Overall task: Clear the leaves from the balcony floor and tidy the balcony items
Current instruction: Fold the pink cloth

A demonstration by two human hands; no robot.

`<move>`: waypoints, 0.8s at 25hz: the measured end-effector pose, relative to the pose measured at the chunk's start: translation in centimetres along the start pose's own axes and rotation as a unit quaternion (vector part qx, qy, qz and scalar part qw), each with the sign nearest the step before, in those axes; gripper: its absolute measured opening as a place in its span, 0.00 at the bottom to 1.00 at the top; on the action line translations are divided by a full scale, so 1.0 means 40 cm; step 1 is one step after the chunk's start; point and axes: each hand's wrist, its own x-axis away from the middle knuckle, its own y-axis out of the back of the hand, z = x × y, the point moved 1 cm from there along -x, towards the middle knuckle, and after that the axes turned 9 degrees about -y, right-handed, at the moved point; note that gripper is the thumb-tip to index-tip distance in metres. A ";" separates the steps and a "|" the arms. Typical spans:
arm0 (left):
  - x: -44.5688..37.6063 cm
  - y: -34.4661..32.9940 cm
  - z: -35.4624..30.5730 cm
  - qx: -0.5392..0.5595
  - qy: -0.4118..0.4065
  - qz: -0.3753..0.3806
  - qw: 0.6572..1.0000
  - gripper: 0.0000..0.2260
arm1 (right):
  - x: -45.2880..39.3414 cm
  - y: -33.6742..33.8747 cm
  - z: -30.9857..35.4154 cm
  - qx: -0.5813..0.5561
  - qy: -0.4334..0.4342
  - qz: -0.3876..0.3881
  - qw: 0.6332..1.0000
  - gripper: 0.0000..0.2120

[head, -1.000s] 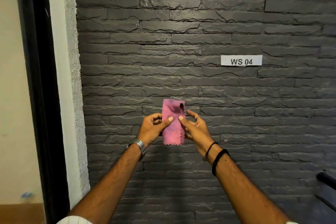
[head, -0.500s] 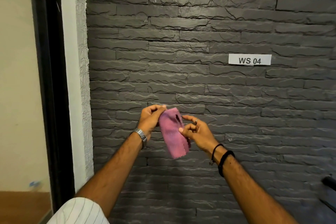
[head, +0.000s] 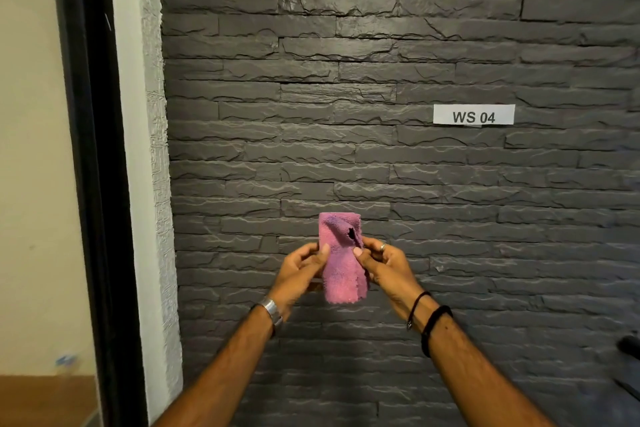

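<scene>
A small folded pink cloth (head: 341,263) with a dark hole near its upper right edge stands upright in front of me, at chest height before a dark stone wall. My left hand (head: 300,270) pinches its left edge with thumb and fingers. My right hand (head: 382,265) pinches its right edge just below the hole. The balcony floor and any leaves are out of view.
The dark grey stone wall (head: 381,80) fills the view, with a white label reading WS 04 (head: 473,114). A black door frame (head: 93,184) and a white wall edge stand at the left. A dark object (head: 630,345) pokes in at the lower right.
The cloth was tilted half a second ago and now stands upright again between both hands. The view has shifted slightly to the right.
</scene>
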 end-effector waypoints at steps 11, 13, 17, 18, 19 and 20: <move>-0.046 -0.167 0.009 -0.278 -0.207 -0.084 0.934 0.08 | 0.038 0.032 0.025 -0.003 0.005 -0.032 0.999 0.17; -0.060 -0.199 0.009 -0.270 -0.207 -0.048 0.939 0.10 | 0.032 0.070 0.047 0.011 0.037 -0.082 0.996 0.16; -0.080 -0.243 0.031 -0.162 -0.100 0.115 0.975 0.14 | 0.036 0.190 0.067 -0.015 0.063 -0.165 0.984 0.10; -0.079 -0.252 0.038 -0.147 -0.074 0.162 0.973 0.14 | 0.042 0.225 0.070 -0.043 0.060 -0.189 0.979 0.10; -0.080 -0.259 0.049 -0.137 -0.058 0.184 0.972 0.13 | 0.047 0.261 0.073 -0.068 0.056 -0.210 0.974 0.09; -0.082 -0.273 0.057 -0.111 -0.051 0.175 0.977 0.11 | 0.055 0.303 0.076 -0.085 0.050 -0.225 0.969 0.09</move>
